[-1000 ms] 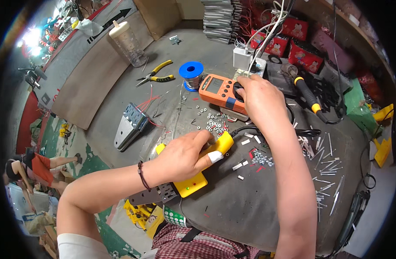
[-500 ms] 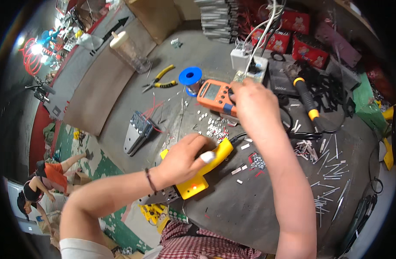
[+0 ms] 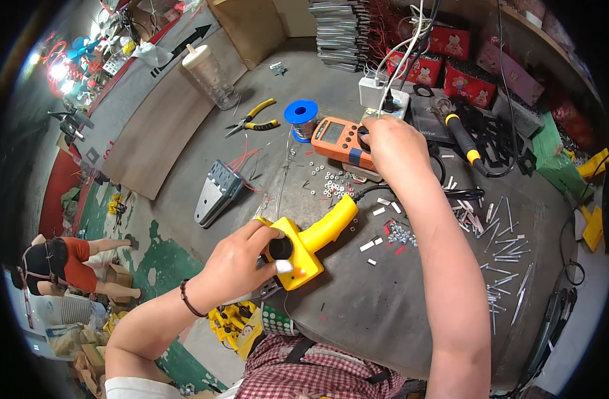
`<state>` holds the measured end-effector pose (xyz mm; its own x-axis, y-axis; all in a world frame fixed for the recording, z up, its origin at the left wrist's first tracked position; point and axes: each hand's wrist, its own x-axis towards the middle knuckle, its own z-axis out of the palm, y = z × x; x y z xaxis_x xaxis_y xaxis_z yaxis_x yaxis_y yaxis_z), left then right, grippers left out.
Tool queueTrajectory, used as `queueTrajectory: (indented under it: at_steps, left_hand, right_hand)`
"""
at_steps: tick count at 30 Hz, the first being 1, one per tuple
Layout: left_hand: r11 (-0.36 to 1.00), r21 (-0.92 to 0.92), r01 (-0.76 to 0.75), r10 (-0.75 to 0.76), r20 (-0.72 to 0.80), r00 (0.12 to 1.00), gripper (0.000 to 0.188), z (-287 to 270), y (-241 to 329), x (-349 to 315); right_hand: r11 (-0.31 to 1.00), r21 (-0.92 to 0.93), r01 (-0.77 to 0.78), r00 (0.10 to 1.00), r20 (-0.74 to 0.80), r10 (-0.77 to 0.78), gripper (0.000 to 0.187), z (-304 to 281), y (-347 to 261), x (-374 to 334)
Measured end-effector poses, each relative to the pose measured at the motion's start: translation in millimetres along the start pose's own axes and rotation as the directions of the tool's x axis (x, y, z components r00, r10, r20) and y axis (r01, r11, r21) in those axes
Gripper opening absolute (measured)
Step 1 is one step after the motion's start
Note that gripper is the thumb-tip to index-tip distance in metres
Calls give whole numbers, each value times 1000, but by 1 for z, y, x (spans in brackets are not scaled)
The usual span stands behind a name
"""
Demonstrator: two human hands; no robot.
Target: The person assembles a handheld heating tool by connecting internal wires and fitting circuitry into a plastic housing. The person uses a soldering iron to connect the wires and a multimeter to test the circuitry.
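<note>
A yellow handled device [image 3: 303,263] with a black round knob [image 3: 280,249] lies at the table's near edge, a small orange light glowing on its body. My left hand [image 3: 241,261] is closed about that knob, with a white wrap on one fingertip. Farther off, an orange handheld meter [image 3: 336,147] with a grey screen rests at a tilt. At its right end my right hand [image 3: 392,143] is closed on the dark dial, the fingertips partly hidden. A black cord runs from the yellow grip toward the right.
Yellow-handled pliers [image 3: 254,120], a blue solder spool [image 3: 302,118] and a grey wired casing [image 3: 218,193] lie left of the meter. Small white rings [image 3: 334,185], screws [image 3: 401,234] and long bolts [image 3: 510,256] are scattered around. A soldering iron [image 3: 464,139] lies right. Another person [image 3: 58,263] is at far left.
My left hand has shifted from over the yellow grip, back toward me and left, onto the black knob. My right hand stays at the meter's dial. The view has shifted slightly.
</note>
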<state>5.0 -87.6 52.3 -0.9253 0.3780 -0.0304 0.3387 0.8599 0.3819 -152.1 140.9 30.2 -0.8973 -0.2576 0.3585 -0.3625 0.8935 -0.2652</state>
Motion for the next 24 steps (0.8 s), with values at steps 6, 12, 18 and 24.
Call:
queueTrajectory:
  at_steps: [6,12,18,24]
  left_hand:
    - [940,63,-336,333,54,941,30,-5,-20,13]
    - [983,-124,-138,173,336,926,31,-24,-7,44]
    - [941,221,-255,239,93,966,76,55,31,81]
    - [969,-139,-204,133,-399,907,65,-29,7,11]
  right_hand:
    - [1000,28,-4,998,64,2,19,-3,4,0]
    - [999,29,-18,997,74,16,26,-5,6,-2]
    - [973,209,94,957,-288,-31,24,-12,4,-17]
    - [809,513,288,890,-455,-29,36,-79,-54,-28]
